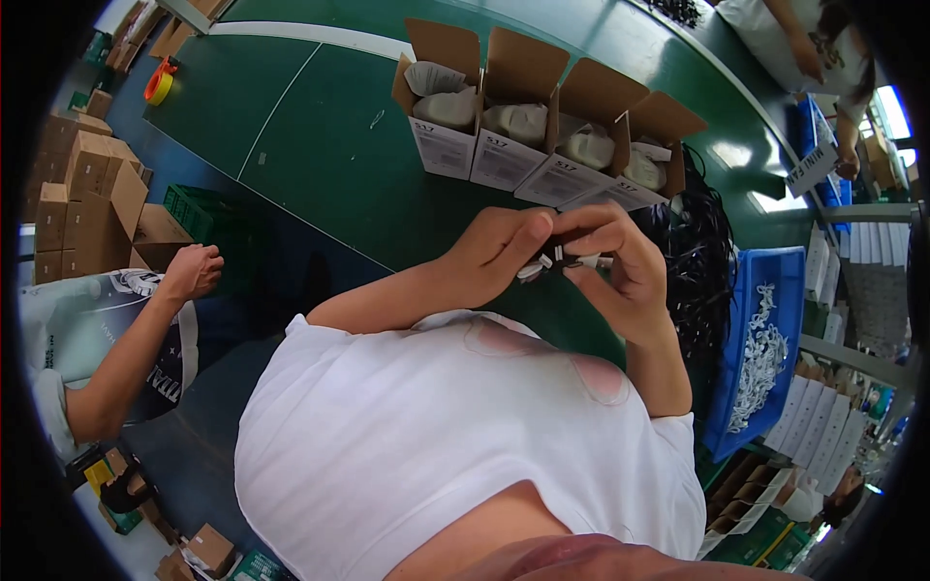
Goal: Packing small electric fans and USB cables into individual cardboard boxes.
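Observation:
My left hand (499, 247) and my right hand (620, 257) meet close in front of my chest, above the green table (320, 145). Both pinch a small bundled cable (554, 263) with black wire and white ends, held between the fingertips. Beyond my hands stand several open cardboard boxes (542, 126) in a row, each with a white wrapped item inside. A heap of black cables (702, 261) lies just right of my right hand.
A blue bin (775, 281) with small white parts sits at the right. Another person's arm and hand (189, 276) reach in at the left, near stacked brown cartons (82, 203). A third person works at the far right top (823, 48). An orange tape roll (160, 85) lies far left.

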The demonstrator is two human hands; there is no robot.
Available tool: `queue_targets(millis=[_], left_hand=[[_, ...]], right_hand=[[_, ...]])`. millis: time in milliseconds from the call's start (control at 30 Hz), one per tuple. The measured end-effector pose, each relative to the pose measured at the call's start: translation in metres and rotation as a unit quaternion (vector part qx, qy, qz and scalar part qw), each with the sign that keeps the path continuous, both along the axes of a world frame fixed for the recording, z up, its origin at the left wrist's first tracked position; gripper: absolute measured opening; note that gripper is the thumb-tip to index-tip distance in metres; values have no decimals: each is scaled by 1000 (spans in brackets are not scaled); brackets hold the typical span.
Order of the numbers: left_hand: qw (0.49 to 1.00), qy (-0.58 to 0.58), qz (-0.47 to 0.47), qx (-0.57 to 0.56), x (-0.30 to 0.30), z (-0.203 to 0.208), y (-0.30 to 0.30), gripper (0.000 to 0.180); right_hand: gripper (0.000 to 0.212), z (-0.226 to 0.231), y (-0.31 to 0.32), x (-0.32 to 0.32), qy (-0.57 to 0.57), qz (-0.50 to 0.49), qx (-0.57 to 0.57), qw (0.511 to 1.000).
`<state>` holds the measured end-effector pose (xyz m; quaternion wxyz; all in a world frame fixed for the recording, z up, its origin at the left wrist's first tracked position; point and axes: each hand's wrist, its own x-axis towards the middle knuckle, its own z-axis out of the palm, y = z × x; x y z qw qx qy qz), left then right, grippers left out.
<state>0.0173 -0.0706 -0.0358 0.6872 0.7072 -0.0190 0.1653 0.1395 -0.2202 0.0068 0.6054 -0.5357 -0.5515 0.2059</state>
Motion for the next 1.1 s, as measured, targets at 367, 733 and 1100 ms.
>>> queue_targets(millis=[367, 733, 1100], left_hand=[[941, 97, 229, 230, 27, 71, 178, 44], [904, 233, -11, 359, 25, 88, 173, 22], [906, 181, 14, 382, 17, 86, 164, 13]], right_hand=[[22, 37, 118, 14, 119, 45, 33, 991], [12, 37, 132, 7, -312, -118, -54, 941], [14, 40, 131, -3, -532, -127, -109, 830]])
